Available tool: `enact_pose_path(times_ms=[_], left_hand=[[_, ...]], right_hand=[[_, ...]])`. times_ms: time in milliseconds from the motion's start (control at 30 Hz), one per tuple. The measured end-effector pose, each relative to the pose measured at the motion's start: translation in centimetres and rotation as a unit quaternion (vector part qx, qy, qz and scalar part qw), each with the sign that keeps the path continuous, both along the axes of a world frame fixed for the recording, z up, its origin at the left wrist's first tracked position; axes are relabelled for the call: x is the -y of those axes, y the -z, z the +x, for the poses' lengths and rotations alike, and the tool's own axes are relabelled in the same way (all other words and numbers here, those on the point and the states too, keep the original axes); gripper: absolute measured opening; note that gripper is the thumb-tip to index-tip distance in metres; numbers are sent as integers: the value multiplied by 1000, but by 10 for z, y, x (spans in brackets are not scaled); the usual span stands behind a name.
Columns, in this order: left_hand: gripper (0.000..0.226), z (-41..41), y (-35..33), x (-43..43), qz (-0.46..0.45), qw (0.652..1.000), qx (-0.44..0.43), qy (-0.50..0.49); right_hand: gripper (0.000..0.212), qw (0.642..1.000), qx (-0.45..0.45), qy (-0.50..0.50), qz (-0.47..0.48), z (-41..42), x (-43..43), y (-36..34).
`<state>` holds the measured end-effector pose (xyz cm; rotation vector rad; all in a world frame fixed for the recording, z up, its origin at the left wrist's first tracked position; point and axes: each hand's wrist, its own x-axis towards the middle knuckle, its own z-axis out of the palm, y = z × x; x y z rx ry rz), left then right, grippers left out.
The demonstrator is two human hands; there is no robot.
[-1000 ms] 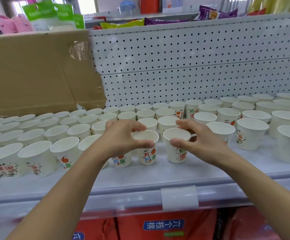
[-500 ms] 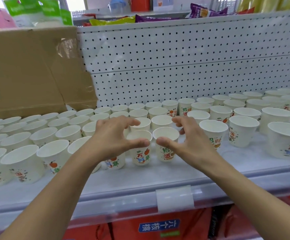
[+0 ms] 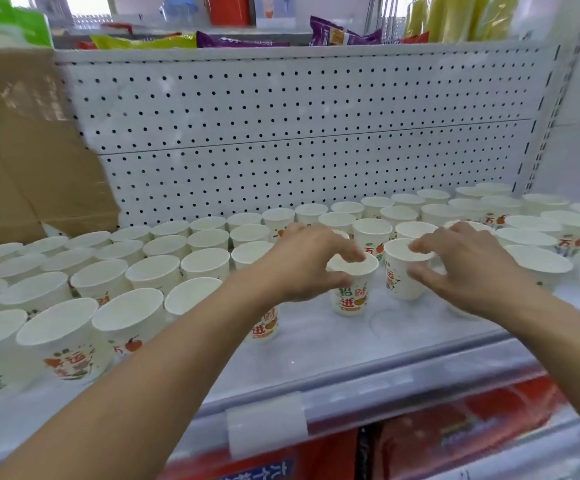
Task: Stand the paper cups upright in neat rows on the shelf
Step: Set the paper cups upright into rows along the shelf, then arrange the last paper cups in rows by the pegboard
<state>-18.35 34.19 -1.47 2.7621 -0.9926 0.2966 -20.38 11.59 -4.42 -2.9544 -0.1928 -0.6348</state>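
Observation:
Many white paper cups (image 3: 143, 271) with red and green print stand upright in rows on the white shelf (image 3: 333, 344). My left hand (image 3: 302, 268) pinches the rim of a front-row cup (image 3: 351, 296), thumb on its side, forefinger over the rim. Just to its right, my right hand (image 3: 468, 268) holds the rim of a neighbouring cup (image 3: 397, 275) the same way. Both cups stand upright on the shelf, a small gap between them. Another cup (image 3: 264, 327) is partly hidden under my left forearm.
A perforated white back panel (image 3: 281, 133) closes the shelf behind. A brown cardboard box (image 3: 22, 150) stands at the back left. Snack bags (image 3: 143, 39) lie on the shelf above. A clear label holder (image 3: 266, 422) clips the front rail; red packs sit below.
Both hands have moved to the right along the front row and now pinch cups further along. The view has swung, so the cup rows sit more to the left.

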Motion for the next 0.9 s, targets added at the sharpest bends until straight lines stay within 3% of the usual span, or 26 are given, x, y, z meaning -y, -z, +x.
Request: enact_pose_path(times_ms=[100,200,333,467,600,767,900], left_hand=[[20,9,-1,3,43,999,0,-23],[16,3,-4,-6,32,999,-17,-34],[15,-14,-6,-24,-6,998,-47,-41],[15,-22,-3,-35,-58,994,-70,-65],[19,-27,3,-38,-55,994,-51,-75],[51,-28,2,-40,-97,989,-25,-110],[70,-23,-2,-32,-55,984,-48,-161]], right_hand=[[16,999,4,-43,6,4,5,1],[1,989,1,-137,56,7,12,2],[17,962,-57,-254,83,10,15,2],[39,943,-74,-306,104,17,13,0],[34,929,-109,-327,131,18,13,-1],[69,920,-136,-319,181,19,5,4],[76,913,-144,-313,219,25,-1,8]])
